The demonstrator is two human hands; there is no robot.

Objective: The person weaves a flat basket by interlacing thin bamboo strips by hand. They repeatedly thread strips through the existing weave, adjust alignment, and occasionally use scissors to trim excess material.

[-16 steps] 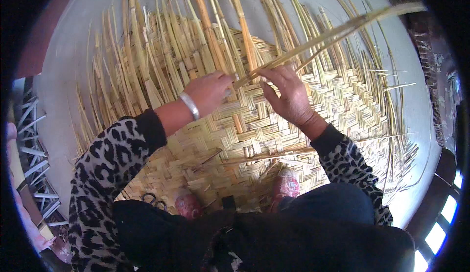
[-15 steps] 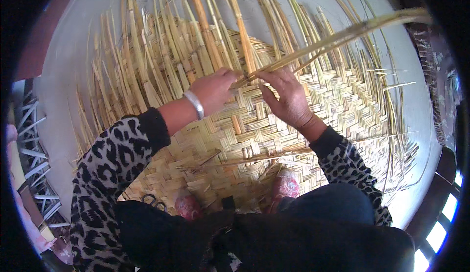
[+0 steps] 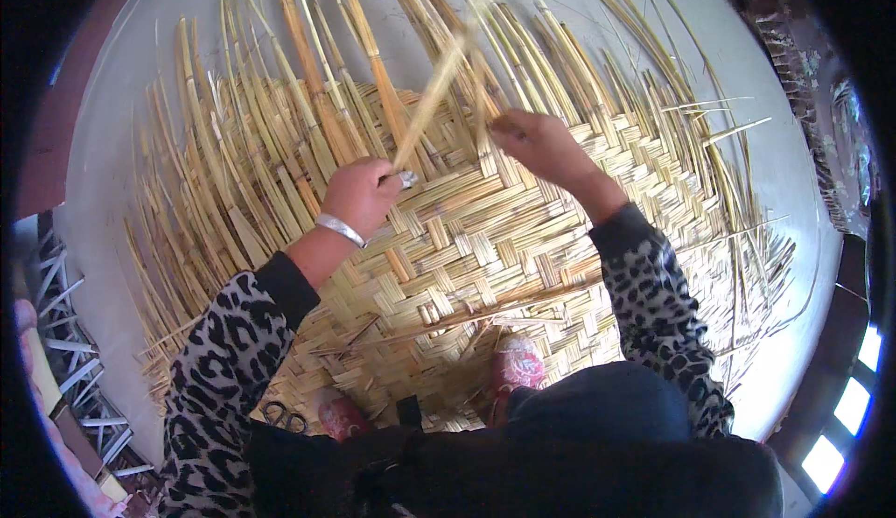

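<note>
Here a person crouches over a large woven mat (image 3: 485, 257) of pale bamboo strips that fills the middle of the frame, its finished herringbone part lying in the centre and lower centre, its loose unwoven strips (image 3: 280, 126) fanning out toward the upper left and top. The left hand (image 3: 359, 196), left of centre, is closed around the lower end of a long strip (image 3: 439, 79) that rises, blurred, toward the top centre; a ring shows on one finger and a silver bangle (image 3: 338, 230) sits on the wrist. The right hand (image 3: 537, 145), just right of centre and a little higher, is curled with its fingers pinched on the strips at the mat's working edge; which single strip it holds I cannot tell. The two hands are apart, with a band of weave between them. Both forearms wear leopard-print sleeves (image 3: 233, 350) coming up from the lower edge. Two pink shoes (image 3: 516, 369) rest on the mat at lower centre, and a pair of scissors (image 3: 280, 415) lies at the lower left beside the left shoe. The mat rests on a pale grey floor (image 3: 121, 145), seen at the upper left and right
</note>
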